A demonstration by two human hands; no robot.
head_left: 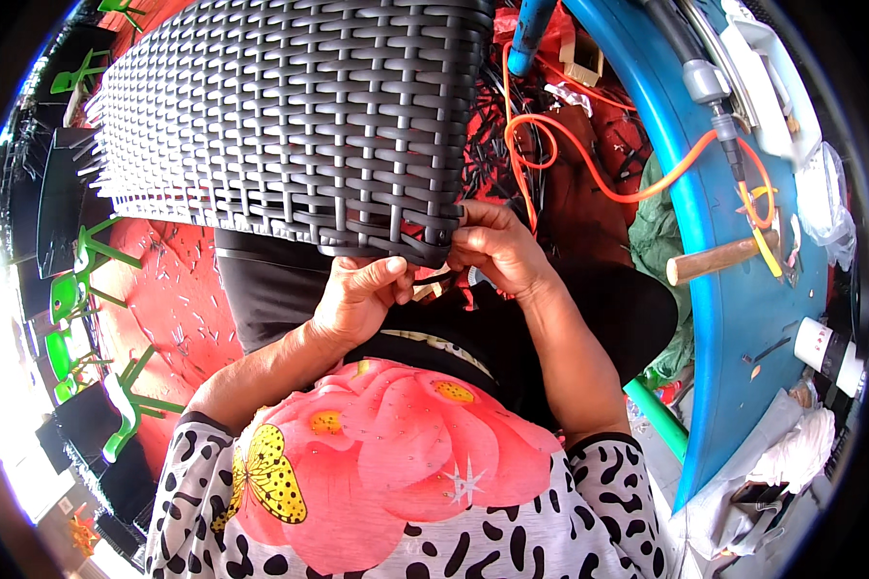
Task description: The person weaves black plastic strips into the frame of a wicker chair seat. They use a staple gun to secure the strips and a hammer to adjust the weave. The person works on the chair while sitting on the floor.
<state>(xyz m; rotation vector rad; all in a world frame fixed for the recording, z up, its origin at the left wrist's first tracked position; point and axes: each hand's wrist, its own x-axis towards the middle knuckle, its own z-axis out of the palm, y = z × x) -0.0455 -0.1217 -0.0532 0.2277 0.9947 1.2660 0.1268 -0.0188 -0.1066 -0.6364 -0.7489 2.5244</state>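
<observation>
Left grip pinching one strand; right grip curled at one wickerwork, hold unclear.

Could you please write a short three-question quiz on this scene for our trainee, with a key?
1. Multiple choice: What colour is the looping hose that reaches over the table?
a) Green
b) Orange
c) White

2. True or false: The left hand and the right hand are both close to the near right corner of the woven panel.

3. Fill in the missing word: The handle lying on the table is made of ____.

Key:
1. b
2. True
3. wood
</observation>
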